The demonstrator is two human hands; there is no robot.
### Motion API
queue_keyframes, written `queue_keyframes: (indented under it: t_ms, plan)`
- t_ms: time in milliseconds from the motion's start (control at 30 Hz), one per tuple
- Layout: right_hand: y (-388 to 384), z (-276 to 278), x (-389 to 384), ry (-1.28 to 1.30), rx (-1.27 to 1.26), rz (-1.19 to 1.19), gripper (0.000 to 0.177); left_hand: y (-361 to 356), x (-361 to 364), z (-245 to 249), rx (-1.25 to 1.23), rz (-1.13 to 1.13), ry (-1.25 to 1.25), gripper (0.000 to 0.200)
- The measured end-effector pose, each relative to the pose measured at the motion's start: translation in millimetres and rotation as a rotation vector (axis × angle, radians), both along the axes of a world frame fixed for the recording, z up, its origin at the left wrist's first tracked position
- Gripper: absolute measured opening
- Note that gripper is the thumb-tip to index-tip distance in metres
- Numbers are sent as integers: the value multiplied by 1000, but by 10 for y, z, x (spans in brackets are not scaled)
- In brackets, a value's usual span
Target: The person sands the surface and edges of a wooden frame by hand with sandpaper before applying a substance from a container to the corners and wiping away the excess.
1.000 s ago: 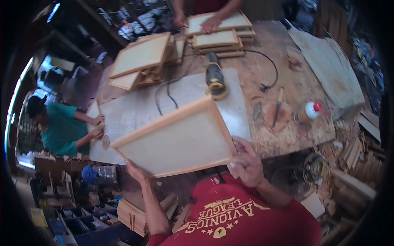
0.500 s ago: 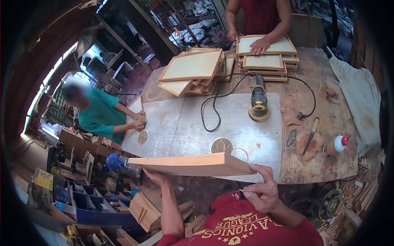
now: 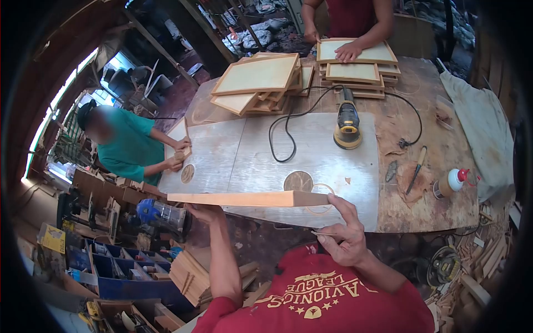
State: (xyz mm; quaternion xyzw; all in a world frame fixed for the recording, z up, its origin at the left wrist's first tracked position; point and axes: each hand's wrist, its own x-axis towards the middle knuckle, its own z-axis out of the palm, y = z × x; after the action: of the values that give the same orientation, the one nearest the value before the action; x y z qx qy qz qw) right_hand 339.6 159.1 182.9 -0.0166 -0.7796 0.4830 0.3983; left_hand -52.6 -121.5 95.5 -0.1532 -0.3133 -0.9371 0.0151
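A light wooden framed panel (image 3: 239, 198) is held nearly edge-on at chest height, above the near edge of the table. My left hand (image 3: 206, 213) grips its left part from beneath, with the fingertips hidden by the wood. At the panel's right end, my right hand (image 3: 347, 238) touches the corner with a raised index finger. Between its thumb and other fingers it pinches a small thin tan piece (image 3: 323, 233), too small to tell its kind.
On the worktable (image 3: 444, 213) lie a corded sander (image 3: 348, 130), a knife-like tool (image 3: 416, 171) and a red-capped bottle (image 3: 448, 184). Stacked framed panels (image 3: 252, 77) stand farther back. A co-worker in green (image 3: 130, 141) handles a panel; another in maroon (image 3: 355, 28) rests hands on a stack.
The panel in my hands has risen and turned more edge-on, so less of its underside shows. My right index finger stays at its corner. The green-clad co-worker's hands have shifted slightly left.
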Motion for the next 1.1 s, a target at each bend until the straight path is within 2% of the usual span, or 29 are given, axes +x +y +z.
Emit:
queue_keyframes:
  t_ms: [33, 100, 167, 200, 267, 367, 433, 500, 533, 567, 633, 733, 800, 833, 867, 900, 933, 1033, 1067, 1100]
  plan:
    - [-10, -26, 0, -5, 8, -5, 11, -246, -255, -293, 71, -301, 209, 54]
    - [-18, -140, -19, -10, -52, 7, 12, -320, -316, -451, 103, -468, 327, 54]
    - [-47, -222, 25, -20, -91, 19, 13, -351, -218, -626, 8, -205, 122, 54]
    - [-49, -226, 37, -27, -99, 23, 13, -287, -107, -585, 56, -262, 63, 56]
    - [-42, -280, 101, -62, -128, 45, 14, -59, 265, -126, 142, -372, -86, 61]
    - [-39, -445, 164, -79, -210, 88, 13, 200, 849, 621, 90, -387, -240, 69]
    - [-16, -417, 196, -82, -200, 73, 16, 302, 957, 624, 168, -522, -276, 73]
    - [24, -478, 177, -59, -220, 87, 21, 202, 792, 604, 402, -795, -276, 76]
    - [20, -504, 174, -67, -252, 87, 30, 133, 689, 616, 519, -926, -272, 79]
    - [29, -502, 167, -63, -269, 101, 33, 96, 601, 617, 642, -1057, -265, 82]
    - [71, -491, 160, -56, -296, 126, 37, 177, 607, 641, 598, -1094, -244, 88]
    - [129, -687, 144, -22, -370, 160, 38, 253, 783, 851, 87, -789, -198, 91]
    - [214, -860, 182, -132, -367, 165, 38, 302, 818, 977, -239, -567, -137, 94]
    - [303, -838, 147, -179, -353, 173, 38, 276, 780, 883, -292, -564, -180, 91]
    - [262, -772, 145, -291, -503, 123, 41, 172, 719, 646, -339, -549, -211, 89]
    - [298, -996, 129, -225, -413, 185, 46, 45, 615, 366, -378, -520, -231, 86]
    - [369, -1017, 128, -230, -157, 146, 56, -82, 478, 147, -417, -480, -249, 84]
    - [425, -1124, 235, -419, -333, 41, 39, -137, 327, 52, -375, -566, -494, 80]
    - [450, -1168, 256, -479, -305, -26, 33, -165, 263, -46, -524, -587, -474, 80]
    - [453, -1221, 278, -491, -169, -144, 25, -197, 189, -177, -676, -602, -460, 80]
